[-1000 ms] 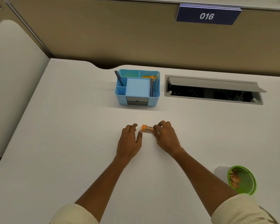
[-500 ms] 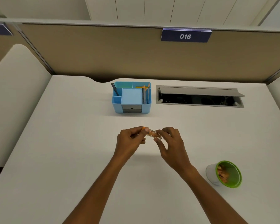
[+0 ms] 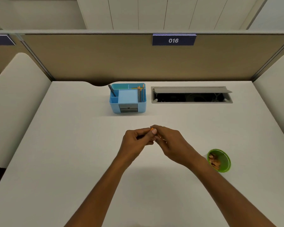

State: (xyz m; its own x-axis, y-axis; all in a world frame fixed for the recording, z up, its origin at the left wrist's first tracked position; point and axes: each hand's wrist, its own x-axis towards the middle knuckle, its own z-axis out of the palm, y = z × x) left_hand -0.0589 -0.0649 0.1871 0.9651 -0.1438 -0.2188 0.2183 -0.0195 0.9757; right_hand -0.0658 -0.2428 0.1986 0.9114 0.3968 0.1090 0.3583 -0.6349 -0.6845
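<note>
My left hand [image 3: 136, 141] and my right hand [image 3: 170, 145] meet above the middle of the white desk [image 3: 72, 161]. Between their fingertips they hold a small orange-capped tube [image 3: 151, 129]. Only a sliver of its orange end shows above my left thumb; the rest is hidden by my fingers. Both hands have their fingers curled round it.
A blue desk organiser [image 3: 127, 98] with pencils and a pen stands at the back centre. An open grey cable hatch [image 3: 191, 95] lies to its right. A green cup [image 3: 219, 160] with brownish shavings sits by my right forearm. Partition walls enclose the desk.
Both hands picked the tube up off the desk and drew closer together, so the tube is now nearly covered. The camera view tilted upward.
</note>
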